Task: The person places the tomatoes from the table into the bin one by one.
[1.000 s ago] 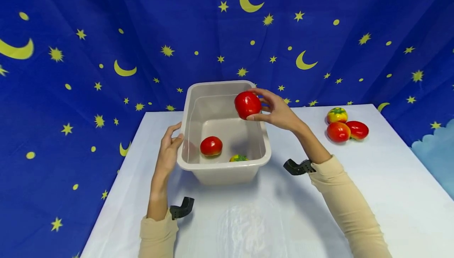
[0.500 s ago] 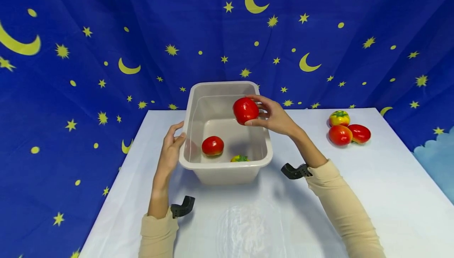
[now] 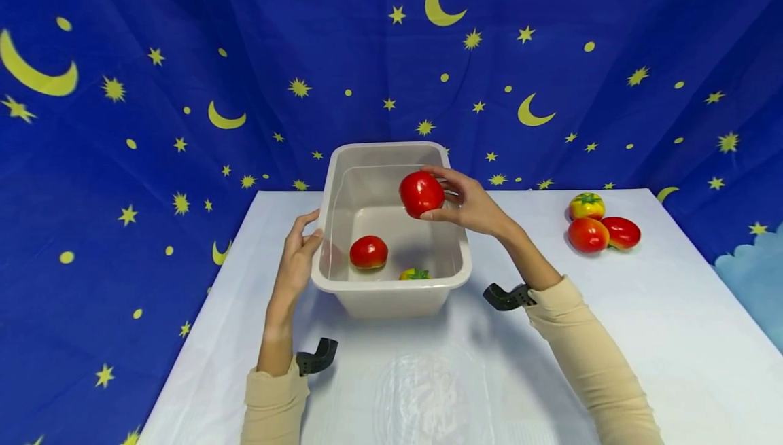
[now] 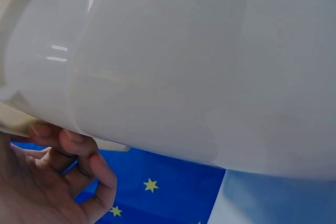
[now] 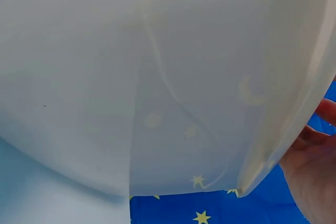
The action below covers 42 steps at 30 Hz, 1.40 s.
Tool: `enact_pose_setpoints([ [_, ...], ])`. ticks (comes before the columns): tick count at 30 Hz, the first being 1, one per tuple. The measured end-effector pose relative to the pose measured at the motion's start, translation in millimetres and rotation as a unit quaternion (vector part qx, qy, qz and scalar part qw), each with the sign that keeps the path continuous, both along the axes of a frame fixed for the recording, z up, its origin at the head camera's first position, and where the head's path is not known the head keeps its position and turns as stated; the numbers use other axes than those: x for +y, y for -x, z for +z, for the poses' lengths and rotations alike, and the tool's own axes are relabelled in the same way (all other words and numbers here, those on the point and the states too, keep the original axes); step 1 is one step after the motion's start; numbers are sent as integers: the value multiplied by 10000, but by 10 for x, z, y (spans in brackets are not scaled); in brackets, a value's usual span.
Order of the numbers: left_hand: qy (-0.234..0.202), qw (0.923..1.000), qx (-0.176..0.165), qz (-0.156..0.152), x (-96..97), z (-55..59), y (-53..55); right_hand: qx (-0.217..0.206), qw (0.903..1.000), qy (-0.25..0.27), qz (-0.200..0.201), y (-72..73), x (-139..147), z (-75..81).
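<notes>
A red tomato [image 3: 422, 194] is held between the thumb and fingers of my right hand [image 3: 471, 204], above the right part of a grey plastic tub [image 3: 391, 287]. My left hand [image 3: 298, 255] grips the tub's left rim, thumb on top; in the left wrist view its fingers [image 4: 73, 137] curl beneath that rim. Inside the tub lie another red tomato [image 3: 369, 253] and a yellow one with a green top [image 3: 416, 274], the latter partly hidden by the front wall. In the right wrist view the tub hides the held tomato and part of my right hand [image 5: 310, 166].
Three more red and yellow tomatoes [image 3: 588, 235] sit together at the table's back right. The tub stands on a white-covered table [image 3: 550, 343]. Behind it hangs a blue curtain [image 3: 367, 37] with yellow moons and stars.
My right hand has come slightly down and left with the tomato, further over the tub. My left hand keeps its grip on the rim. The head view has shifted a little.
</notes>
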<state>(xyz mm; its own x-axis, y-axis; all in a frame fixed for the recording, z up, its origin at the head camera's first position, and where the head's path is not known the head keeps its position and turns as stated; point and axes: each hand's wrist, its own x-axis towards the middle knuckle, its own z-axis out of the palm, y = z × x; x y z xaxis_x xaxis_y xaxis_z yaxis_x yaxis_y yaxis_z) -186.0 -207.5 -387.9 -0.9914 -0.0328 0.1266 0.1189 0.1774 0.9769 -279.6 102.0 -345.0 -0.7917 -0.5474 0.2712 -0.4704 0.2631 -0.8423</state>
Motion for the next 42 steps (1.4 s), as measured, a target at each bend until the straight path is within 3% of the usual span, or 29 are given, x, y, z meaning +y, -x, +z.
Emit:
enact_pose_setpoints([
  [20,45,10000,68,-44,-3,-7,-2,325,9994,-3,-108,-21,117,-16],
  [36,62,10000,24,-50,-12,-16,-17,694,9924,217,-995,-71,621,-61],
  [42,28,10000,25,-79,-11,-9,-9,953,9849,882,-1145,-76,831,-132],
])
